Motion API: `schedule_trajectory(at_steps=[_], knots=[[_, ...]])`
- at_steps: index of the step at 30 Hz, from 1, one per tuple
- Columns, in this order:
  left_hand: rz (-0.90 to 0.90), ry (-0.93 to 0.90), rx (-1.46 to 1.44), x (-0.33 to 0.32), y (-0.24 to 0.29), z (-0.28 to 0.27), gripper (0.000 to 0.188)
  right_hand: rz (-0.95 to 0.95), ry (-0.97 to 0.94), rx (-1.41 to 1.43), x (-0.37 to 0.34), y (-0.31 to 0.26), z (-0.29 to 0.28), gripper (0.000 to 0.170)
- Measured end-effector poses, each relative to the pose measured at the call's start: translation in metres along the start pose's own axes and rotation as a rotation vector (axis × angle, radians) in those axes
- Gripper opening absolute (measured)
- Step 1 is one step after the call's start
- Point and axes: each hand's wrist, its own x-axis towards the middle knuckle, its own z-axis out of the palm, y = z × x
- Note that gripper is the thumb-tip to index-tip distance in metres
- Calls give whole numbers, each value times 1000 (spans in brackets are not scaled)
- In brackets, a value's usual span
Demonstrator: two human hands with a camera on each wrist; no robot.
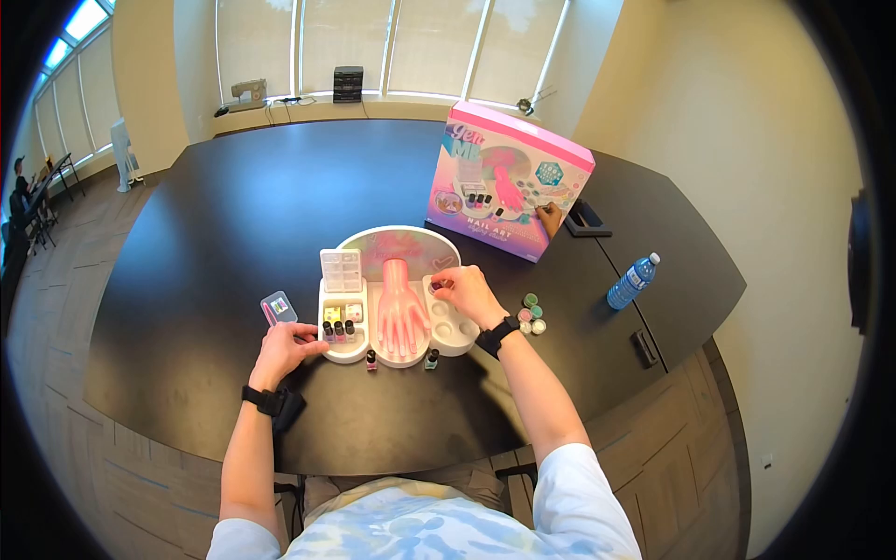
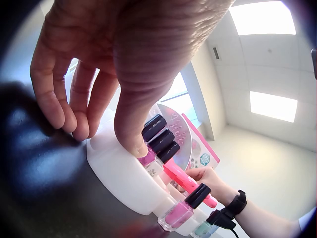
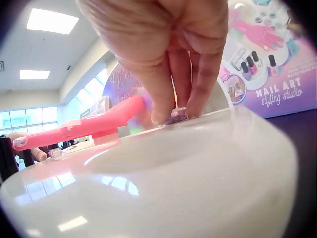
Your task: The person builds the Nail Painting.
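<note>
A white nail art stand (image 1: 357, 353) holds a pink model hand (image 1: 399, 313) in its middle. At its left side my left hand (image 1: 287, 347) grips the rim, thumb inside by the polish bottles (image 2: 161, 139) and fingers along the outer wall. My right hand (image 1: 469, 296) is over the stand's right part, which has round recesses. Between its thumb and fingers it pinches a small clear pot of purple glitter (image 3: 176, 116), low at the far recess. A pink polish bottle (image 1: 371, 361) and a mint green one (image 1: 431, 360) stand in front of the stand.
Several small glitter pots (image 1: 531, 301) lie to the right of the stand. Behind stands a tall nail art box (image 1: 509, 177); farther right are a water bottle (image 1: 633, 282) and a dark tray (image 1: 588, 222). A small clear case (image 1: 278, 306) lies at the left.
</note>
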Motion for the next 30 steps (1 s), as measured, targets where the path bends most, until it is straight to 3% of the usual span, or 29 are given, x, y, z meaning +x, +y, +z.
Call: schedule_trajectory(at_steps=[15, 23, 30], knots=[[-12, -14, -5, 1, -1, 0, 42, -100, -72, -123, 9, 7, 1, 24], [6, -15, -18, 2, -2, 0, 43, -158, -40, -253, 12, 8, 5, 13], [3, -23, -33, 5, -10, 3, 43, -94, 4, -156, 9, 11, 7, 16]])
